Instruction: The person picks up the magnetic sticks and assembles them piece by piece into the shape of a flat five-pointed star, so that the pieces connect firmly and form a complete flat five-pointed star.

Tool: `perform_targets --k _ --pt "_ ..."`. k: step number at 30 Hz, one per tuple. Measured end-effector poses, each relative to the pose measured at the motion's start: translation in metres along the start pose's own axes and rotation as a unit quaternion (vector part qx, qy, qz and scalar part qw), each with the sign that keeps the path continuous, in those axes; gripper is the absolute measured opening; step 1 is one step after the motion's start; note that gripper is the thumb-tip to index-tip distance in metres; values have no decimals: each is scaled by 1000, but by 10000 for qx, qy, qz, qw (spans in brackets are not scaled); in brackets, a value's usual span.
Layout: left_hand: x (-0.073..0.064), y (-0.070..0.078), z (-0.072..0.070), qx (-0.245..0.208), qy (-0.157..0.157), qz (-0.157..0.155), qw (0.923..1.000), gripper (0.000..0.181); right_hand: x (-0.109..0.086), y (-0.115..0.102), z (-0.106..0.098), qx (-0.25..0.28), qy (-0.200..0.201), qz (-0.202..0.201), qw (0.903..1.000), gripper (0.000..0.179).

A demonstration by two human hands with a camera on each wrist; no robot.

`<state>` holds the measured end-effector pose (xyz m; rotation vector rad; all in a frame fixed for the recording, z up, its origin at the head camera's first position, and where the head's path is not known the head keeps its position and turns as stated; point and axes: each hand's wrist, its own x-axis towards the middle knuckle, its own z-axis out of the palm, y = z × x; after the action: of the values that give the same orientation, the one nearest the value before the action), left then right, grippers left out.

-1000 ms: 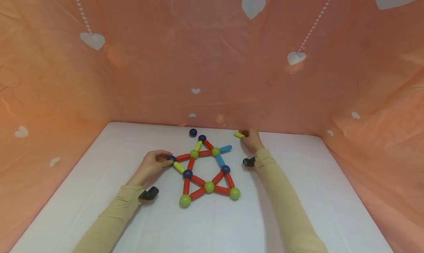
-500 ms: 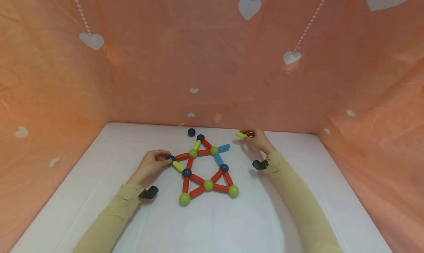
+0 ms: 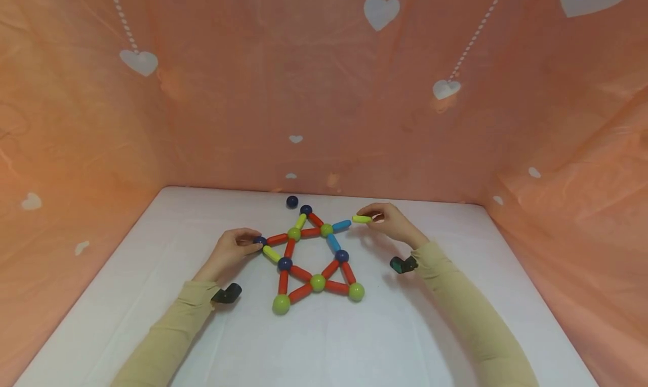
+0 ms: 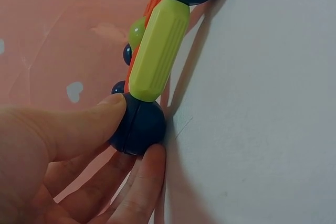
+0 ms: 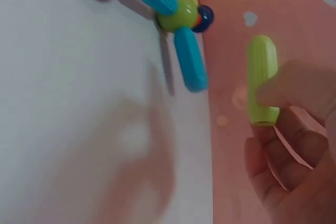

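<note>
A star-like frame of red, yellow-green and blue rods joined by green and dark blue balls lies on the white table (image 3: 385, 342). At its left tip, my left hand (image 3: 230, 253) pinches a dark blue ball (image 4: 142, 127) between thumb and fingers; a yellow-green rod (image 4: 160, 51) and a red rod (image 3: 277, 239) meet it there. My right hand (image 3: 394, 224) holds a loose yellow-green rod (image 5: 262, 80) between thumb and fingers, above the table. Close to that rod's left end, apart from it, is the free end of a blue rod (image 5: 190, 61) fixed to a green ball (image 5: 178, 14).
A loose dark blue ball (image 3: 292, 202) sits near the table's back edge, beside the frame's top ball (image 3: 306, 210). Orange cloth (image 3: 324, 94) with white hearts encloses the back and sides. Each wrist carries a small black camera (image 3: 403, 264).
My right hand has brought the yellow-green rod closer to the blue rod's free end, turning it more level. The left hand stays on its ball.
</note>
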<state>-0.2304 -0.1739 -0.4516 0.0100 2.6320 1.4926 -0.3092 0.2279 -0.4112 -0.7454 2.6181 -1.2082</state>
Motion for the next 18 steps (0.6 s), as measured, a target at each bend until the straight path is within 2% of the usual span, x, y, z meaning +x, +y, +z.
perform_targets --k 4,9,18 --pt "0 0 -1 60 -14 -13 10000 37 -7 1 6 -168 -317 -139 9993 31" --pt "-1 0 0 37 -13 35 10000 36 -14 7 14 -127 -655 -281 9974 29" --pt "-1 0 0 99 -36 103 9999 36 -20 9 22 -39 -1065 -40 9943 31"
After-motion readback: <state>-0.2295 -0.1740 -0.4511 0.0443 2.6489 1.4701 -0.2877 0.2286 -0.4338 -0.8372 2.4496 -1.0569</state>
